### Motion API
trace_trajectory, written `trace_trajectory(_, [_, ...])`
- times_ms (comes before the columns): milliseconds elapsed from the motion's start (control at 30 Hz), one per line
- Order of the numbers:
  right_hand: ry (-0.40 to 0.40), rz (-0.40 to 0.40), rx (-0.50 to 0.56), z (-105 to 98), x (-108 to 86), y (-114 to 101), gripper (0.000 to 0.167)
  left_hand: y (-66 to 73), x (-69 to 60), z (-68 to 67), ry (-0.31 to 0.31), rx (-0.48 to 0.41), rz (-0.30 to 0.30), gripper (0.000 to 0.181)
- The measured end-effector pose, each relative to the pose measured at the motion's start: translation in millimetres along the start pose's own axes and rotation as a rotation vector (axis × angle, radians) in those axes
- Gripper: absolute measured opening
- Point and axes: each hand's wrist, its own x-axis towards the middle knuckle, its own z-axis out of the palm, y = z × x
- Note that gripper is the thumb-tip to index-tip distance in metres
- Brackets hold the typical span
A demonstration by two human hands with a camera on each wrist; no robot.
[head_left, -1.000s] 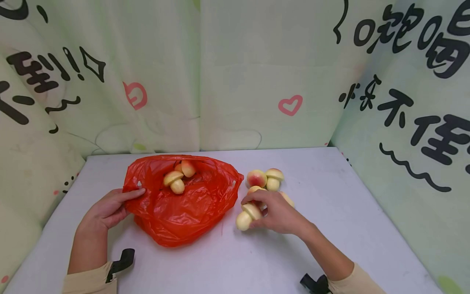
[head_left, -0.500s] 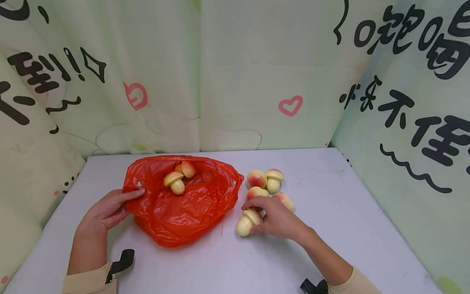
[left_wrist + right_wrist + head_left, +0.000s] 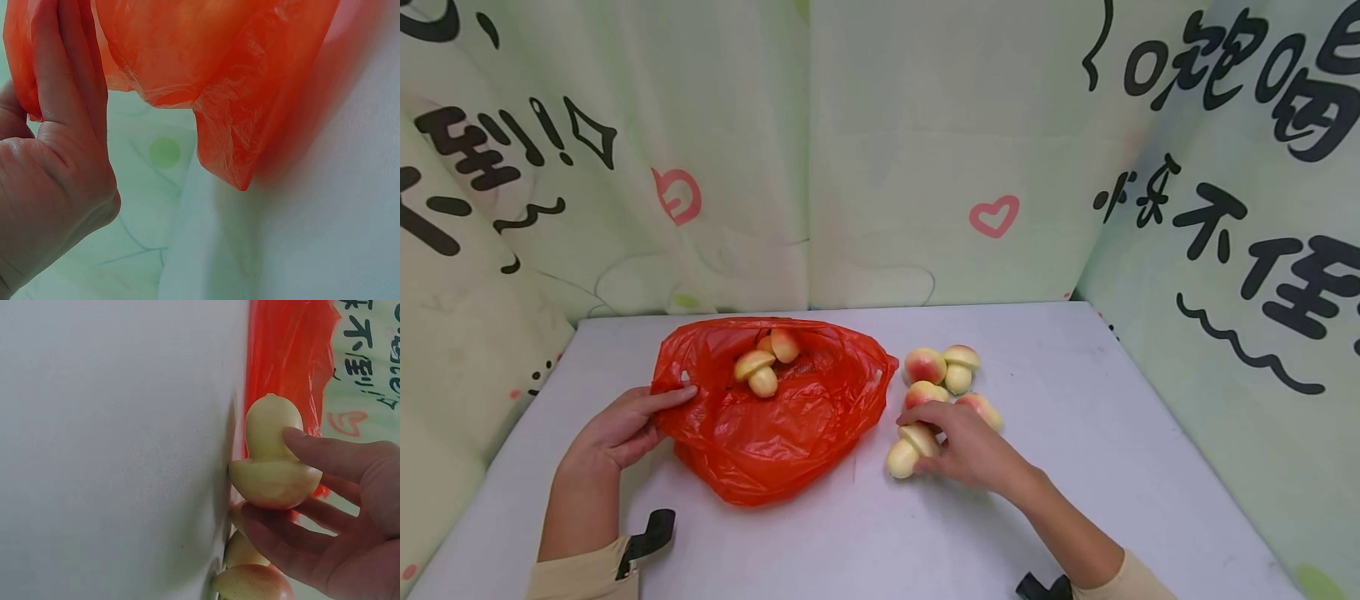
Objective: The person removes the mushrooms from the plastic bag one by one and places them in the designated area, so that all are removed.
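My left hand (image 3: 628,425) grips the left edge of a red plastic bag (image 3: 775,450), its thumb over the rim. The bag's mouth faces me, and toy mushrooms (image 3: 763,381) lie inside it. In the left wrist view the fingers press the bag's film (image 3: 231,125). My right hand (image 3: 973,446) pinches a toy mushroom (image 3: 902,460) between thumb and fingers, right of the bag. Seen from the right wrist, that mushroom (image 3: 275,481) has a pale stem and a cap blushed with red. Several more mushrooms (image 3: 925,365) lie on the table just beyond the right hand.
The white table (image 3: 850,550) ends at a printed curtain (image 3: 880,167) at the back, with more curtain (image 3: 1247,275) along the right side. Black straps (image 3: 651,533) are worn at both wrists, over beige sleeves.
Compared with a second ago, my right hand and its mushroom have shifted slightly toward me, uncovering more of the mushrooms behind. The left hand and the bag stay put.
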Motion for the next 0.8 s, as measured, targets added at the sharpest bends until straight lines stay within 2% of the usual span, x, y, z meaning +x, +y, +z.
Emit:
trace_trajectory(300, [-0.004, -0.020, -0.025, 1.6, -1.0, 0.0, 0.050, -0.2, -1.5, 0.8, 0.001, 0.002, 0.005, 0.047])
trace_trajectory(633, [0.022, -0.015, -0.175, 5.5, -1.7, -2.5, 0.050, 0.4, -0.5, 1.6, 0.001, 0.022, 0.005, 0.050])
trace_trajectory(800, [0.028, -0.011, -0.196, 6.1, -2.5, -5.2, 0.051, 0.7, -0.3, 2.1, 0.007, 0.022, -0.001, 0.050])
